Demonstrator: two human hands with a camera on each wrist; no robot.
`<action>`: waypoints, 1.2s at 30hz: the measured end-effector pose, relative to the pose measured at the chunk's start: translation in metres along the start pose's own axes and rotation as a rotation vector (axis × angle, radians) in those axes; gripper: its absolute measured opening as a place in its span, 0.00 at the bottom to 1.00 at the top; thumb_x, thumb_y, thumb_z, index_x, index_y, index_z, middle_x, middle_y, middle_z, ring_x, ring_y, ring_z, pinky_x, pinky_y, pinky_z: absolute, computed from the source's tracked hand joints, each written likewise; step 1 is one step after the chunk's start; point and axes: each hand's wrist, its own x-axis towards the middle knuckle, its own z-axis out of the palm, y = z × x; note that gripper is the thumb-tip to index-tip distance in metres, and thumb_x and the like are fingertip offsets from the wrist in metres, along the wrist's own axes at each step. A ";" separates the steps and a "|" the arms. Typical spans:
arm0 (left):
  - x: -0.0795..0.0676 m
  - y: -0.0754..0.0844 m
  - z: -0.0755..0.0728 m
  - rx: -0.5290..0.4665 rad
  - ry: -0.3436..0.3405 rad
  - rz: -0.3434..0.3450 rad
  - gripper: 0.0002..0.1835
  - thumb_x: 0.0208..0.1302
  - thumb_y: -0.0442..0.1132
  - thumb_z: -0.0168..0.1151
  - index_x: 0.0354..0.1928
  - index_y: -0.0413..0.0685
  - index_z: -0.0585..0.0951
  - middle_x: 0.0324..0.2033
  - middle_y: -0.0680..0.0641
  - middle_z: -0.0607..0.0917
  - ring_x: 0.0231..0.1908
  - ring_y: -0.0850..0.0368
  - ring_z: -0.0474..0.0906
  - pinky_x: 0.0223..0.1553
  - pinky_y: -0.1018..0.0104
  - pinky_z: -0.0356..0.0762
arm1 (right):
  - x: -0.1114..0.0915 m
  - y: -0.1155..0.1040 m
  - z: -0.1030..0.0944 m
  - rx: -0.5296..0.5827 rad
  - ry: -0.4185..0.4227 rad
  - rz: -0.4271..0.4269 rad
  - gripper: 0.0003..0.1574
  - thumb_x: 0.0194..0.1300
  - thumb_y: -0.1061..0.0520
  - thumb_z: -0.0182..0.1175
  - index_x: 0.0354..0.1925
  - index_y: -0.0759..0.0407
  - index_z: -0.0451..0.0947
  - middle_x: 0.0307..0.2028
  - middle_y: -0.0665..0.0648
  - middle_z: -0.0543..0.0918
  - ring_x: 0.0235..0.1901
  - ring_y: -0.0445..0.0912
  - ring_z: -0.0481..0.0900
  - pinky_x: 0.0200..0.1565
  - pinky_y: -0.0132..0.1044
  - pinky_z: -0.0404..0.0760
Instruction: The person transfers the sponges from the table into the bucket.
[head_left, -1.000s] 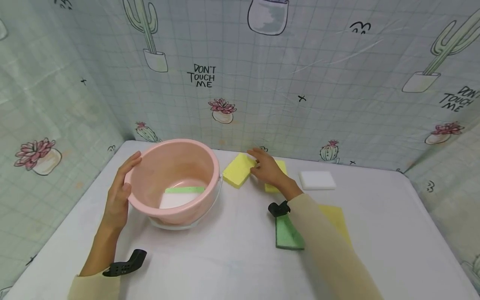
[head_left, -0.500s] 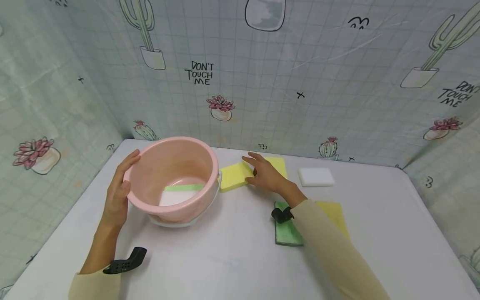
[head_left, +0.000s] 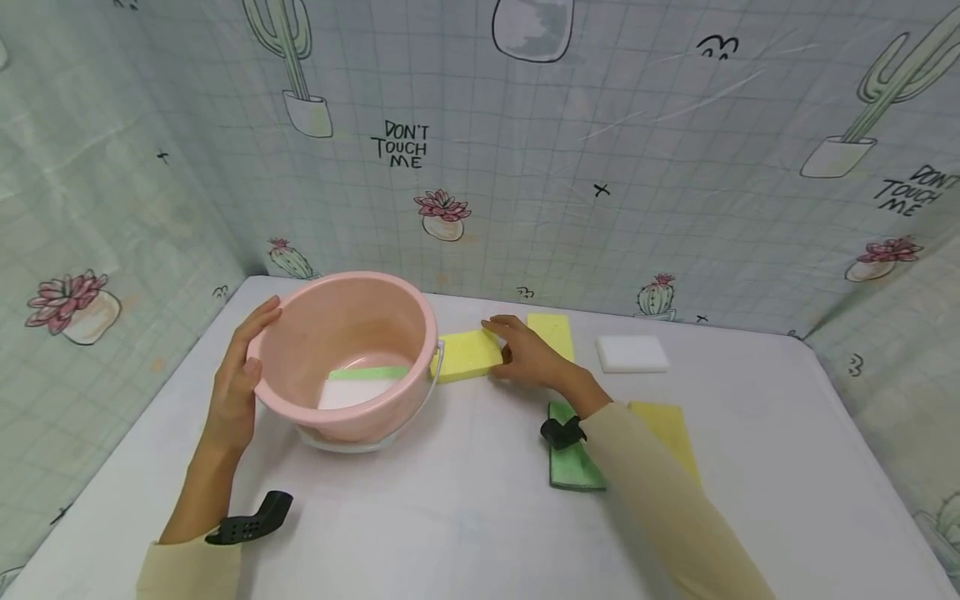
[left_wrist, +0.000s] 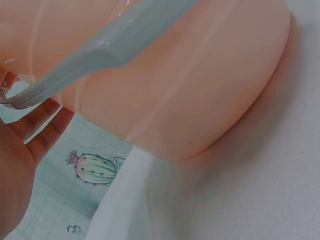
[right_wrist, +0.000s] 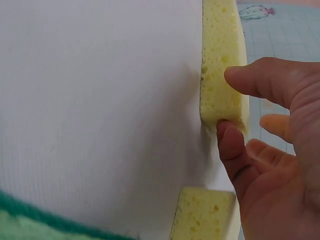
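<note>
At the left of the head view stands a pink bucket (head_left: pixel 345 325) with a pale wire-like handle (left_wrist: pixel 105 55). My left hand (head_left: pixel 236 383) rests against its left side, with the fingers extended along the outside of the rim. Inside lie a white block (head_left: pixel 356 393) and a green strip (head_left: pixel 367 373). A yellow sponge (head_left: pixel 465 354) lies right of the bucket, its left end partly hidden by the bucket wall. My right hand (head_left: pixel 528 354) grips its right end; in the right wrist view the thumb (right_wrist: pixel 250 75) lies on the sponge's side and another fingertip meets its end.
A second yellow sponge (head_left: pixel 551 333) lies behind my right hand, with a white block (head_left: pixel 632 354) farther right. A green cloth (head_left: pixel 573 467) and a flat yellow piece (head_left: pixel 663 425) are partly covered by my right forearm. A cactus-print curtain (head_left: pixel 570 250) rises behind the table.
The yellow sponge beside the bucket has turned from a slant to nearly crosswise, nearer the bucket. My right hand has moved slightly down and closed in on its end. The left hand stays on the bucket.
</note>
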 end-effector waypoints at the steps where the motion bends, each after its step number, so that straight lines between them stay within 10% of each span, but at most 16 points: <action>1: 0.000 0.000 0.000 0.008 0.002 -0.006 0.29 0.67 0.48 0.44 0.69 0.47 0.66 0.71 0.49 0.59 0.68 0.51 0.53 0.60 0.68 0.62 | 0.001 -0.001 0.001 -0.001 -0.006 0.000 0.49 0.56 0.59 0.68 0.71 0.61 0.56 0.70 0.62 0.55 0.34 0.44 0.73 0.39 0.33 0.74; 36: -0.002 0.000 -0.003 0.027 -0.011 -0.042 0.30 0.67 0.47 0.42 0.70 0.48 0.64 0.71 0.52 0.58 0.69 0.52 0.51 0.62 0.65 0.59 | -0.021 -0.011 -0.010 0.127 0.183 0.007 0.37 0.51 0.53 0.73 0.57 0.65 0.73 0.41 0.56 0.74 0.30 0.41 0.77 0.34 0.35 0.78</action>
